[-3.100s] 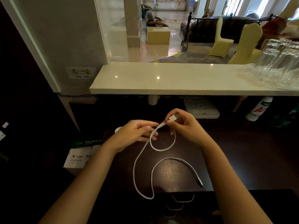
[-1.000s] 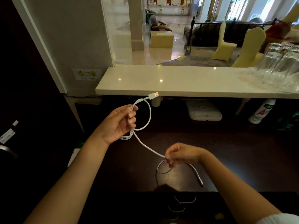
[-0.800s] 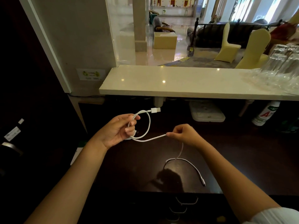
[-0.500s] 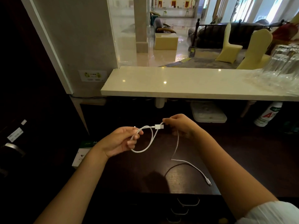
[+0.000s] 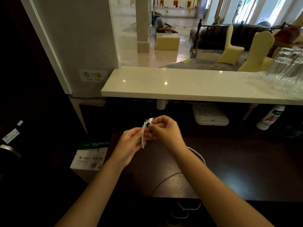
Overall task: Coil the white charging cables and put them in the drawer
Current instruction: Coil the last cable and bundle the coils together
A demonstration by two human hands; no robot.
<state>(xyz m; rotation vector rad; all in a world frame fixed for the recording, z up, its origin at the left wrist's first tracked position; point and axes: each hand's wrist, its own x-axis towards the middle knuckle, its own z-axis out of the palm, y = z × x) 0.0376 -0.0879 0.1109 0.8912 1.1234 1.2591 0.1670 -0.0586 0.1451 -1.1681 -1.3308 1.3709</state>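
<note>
Above the dark desk (image 5: 237,174), both my hands meet on one white charging cable (image 5: 143,136). My left hand (image 5: 131,145) pinches a narrow bundle of loops that stands upright between its fingers. My right hand (image 5: 164,130) closes on the same cable at the top of the bundle, next to the USB plug. The loose tail runs out from under my right wrist and curves down over the desk; its far end is hidden by my right forearm. Metal drawer handles (image 5: 188,207) show below the desk's front edge.
A pale stone counter (image 5: 180,86) overhangs the back of the desk, with stacked drinking glasses (image 5: 287,66) at its right end. Under it sit a white plastic box (image 5: 209,115) and a white bottle (image 5: 268,118). A box of A4 paper (image 5: 91,156) stands left of the desk.
My right hand has come in to my left hand, and the wide open loop has been drawn into a narrow upright bundle. More of the tail has lifted off the desk.
</note>
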